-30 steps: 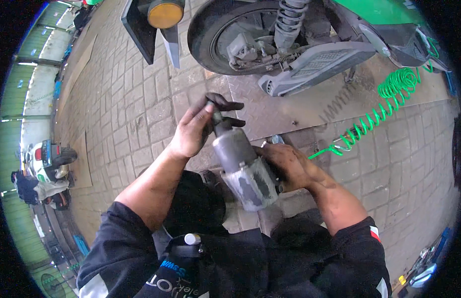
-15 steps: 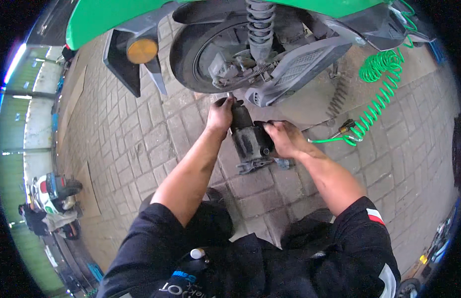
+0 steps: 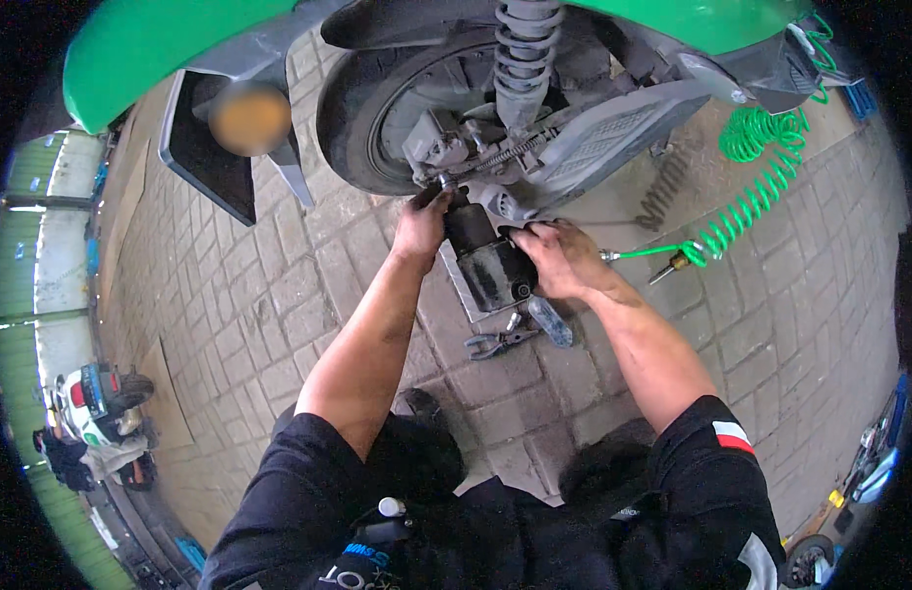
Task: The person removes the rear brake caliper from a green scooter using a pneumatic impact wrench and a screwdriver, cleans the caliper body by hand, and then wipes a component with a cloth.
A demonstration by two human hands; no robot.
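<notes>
Both my hands are around a dark, boxy part with a rounded upper section (image 3: pixel 490 270), just below the scooter's rear wheel (image 3: pixel 377 147). My left hand (image 3: pixel 421 226) is closed at its upper left end, the fingertips close to a shiny round metal piece (image 3: pixel 448 181) by the wheel hub. My right hand (image 3: pixel 564 258) grips the right side, its fingers partly hidden behind the part. Below the part, pliers (image 3: pixel 500 342) lie on the paving beside a translucent bluish object (image 3: pixel 550 323). A pale flat sheet (image 3: pixel 456 278) shows under the part's left edge.
A coil spring shock (image 3: pixel 527 69) and a grey cover (image 3: pixel 613 128) sit above my hands. A coiled green air hose (image 3: pixel 741 211) with a nozzle tool (image 3: pixel 672 265) lies right. An amber reflector (image 3: pixel 250 118) hangs left. Another scooter (image 3: pixel 92 403) stands far left.
My hands and the dark part have moved up closer to the wheel hub. The pliers and bluish object show more fully below. The whole view has shifted slightly.
</notes>
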